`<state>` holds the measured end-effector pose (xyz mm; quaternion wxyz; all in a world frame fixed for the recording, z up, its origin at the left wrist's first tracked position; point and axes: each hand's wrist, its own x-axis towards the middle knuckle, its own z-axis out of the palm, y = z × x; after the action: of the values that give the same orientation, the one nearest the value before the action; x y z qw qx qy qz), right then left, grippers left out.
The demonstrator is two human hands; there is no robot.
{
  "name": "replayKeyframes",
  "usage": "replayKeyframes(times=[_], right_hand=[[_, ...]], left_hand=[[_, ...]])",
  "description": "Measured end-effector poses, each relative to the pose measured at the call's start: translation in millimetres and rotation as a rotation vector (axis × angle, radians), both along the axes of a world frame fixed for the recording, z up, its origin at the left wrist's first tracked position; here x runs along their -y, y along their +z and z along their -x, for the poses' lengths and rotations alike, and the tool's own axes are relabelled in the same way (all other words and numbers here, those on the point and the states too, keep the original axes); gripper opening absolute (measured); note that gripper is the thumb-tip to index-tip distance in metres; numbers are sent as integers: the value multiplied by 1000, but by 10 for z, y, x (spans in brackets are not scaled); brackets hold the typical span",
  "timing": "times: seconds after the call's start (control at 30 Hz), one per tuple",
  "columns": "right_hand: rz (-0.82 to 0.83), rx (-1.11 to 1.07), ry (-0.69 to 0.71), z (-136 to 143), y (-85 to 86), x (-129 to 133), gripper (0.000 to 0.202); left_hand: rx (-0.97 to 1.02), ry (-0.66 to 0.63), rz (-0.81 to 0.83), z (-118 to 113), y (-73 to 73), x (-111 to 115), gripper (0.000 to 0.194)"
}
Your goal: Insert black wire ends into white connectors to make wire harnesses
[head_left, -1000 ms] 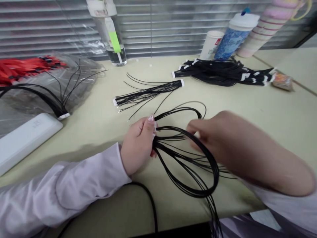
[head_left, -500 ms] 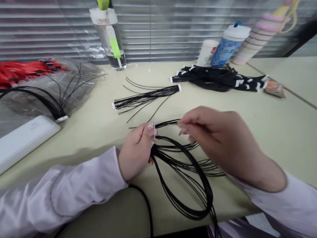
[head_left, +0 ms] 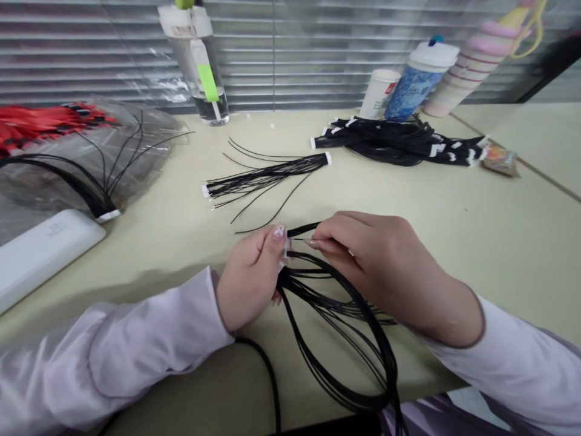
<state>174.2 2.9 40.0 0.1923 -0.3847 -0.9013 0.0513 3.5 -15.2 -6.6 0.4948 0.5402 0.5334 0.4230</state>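
My left hand (head_left: pixel 254 272) is closed around a white connector (head_left: pixel 285 249), which its thumb and fingers mostly cover. A looped bundle of black wires (head_left: pixel 384 339) runs out of it to the right and hangs over the table's front edge. Close by on the right, my right hand (head_left: pixel 381 266) pinches a thin black wire (head_left: pixel 297 240) between thumb and forefinger. That wire's end meets the connector beside my left thumb; whether it sits inside cannot be seen. Beyond both hands lies another black wire harness (head_left: pixel 267 172) with white connectors at its two ends.
A pile of black harnesses (head_left: pixel 390 140) lies at the back right beside a small packet (head_left: pixel 499 160). Cups and bottles (head_left: pixel 415 82) stand along the blinds. On the left are a white power bank (head_left: pixel 49 254) and a plastic bag (head_left: pixel 149 142) with red wires (head_left: pixel 45 124).
My right hand has moved left, bringing the pinched wire up to the connector. My left hand has stayed nearly still with its hold unchanged.
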Motion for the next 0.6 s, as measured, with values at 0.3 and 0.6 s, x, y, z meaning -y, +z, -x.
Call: replayKeyframes(times=[0.3,0.6], right_hand=[[-345,199,89,22,41,30,24],[-598,297,292,-23,44,-40,27]], left_hand=[[-63,-36,1,0,78,-5,42],[-159,-78,7,7,121,-24,42]])
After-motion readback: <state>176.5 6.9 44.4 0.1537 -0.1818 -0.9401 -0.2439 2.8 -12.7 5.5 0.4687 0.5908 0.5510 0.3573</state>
